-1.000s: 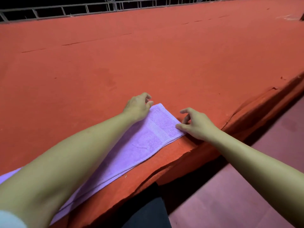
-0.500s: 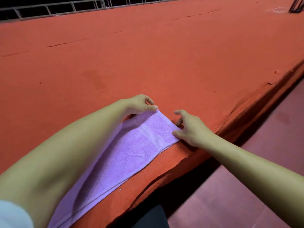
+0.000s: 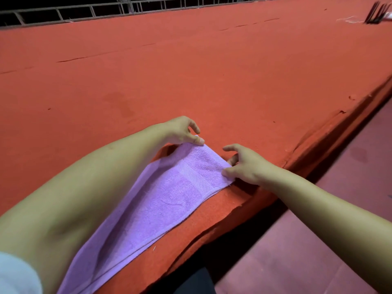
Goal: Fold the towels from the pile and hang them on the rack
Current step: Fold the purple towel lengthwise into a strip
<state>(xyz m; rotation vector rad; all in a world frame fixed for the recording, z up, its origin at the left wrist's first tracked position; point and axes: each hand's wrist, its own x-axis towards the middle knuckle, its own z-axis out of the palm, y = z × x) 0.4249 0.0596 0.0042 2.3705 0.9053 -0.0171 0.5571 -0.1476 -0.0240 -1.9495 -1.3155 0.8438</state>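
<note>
A lilac towel, folded into a long strip, lies along the near edge of the red felt-covered table. My left hand pinches the far left corner of the towel's end and holds it slightly off the table. My right hand pinches the far right corner with thumb and fingers. The towel's near end runs under my left forearm and out of view. No pile of towels is in view.
The table's front edge runs diagonally to the right, with a maroon floor below. A metal railing lines the table's far side. Dark thin bars, blurred, stand at the far right corner.
Both hands have gone from resting at the towel's far end to pinching its two corners. The left corner has risen off the table, and the view has shifted right.
</note>
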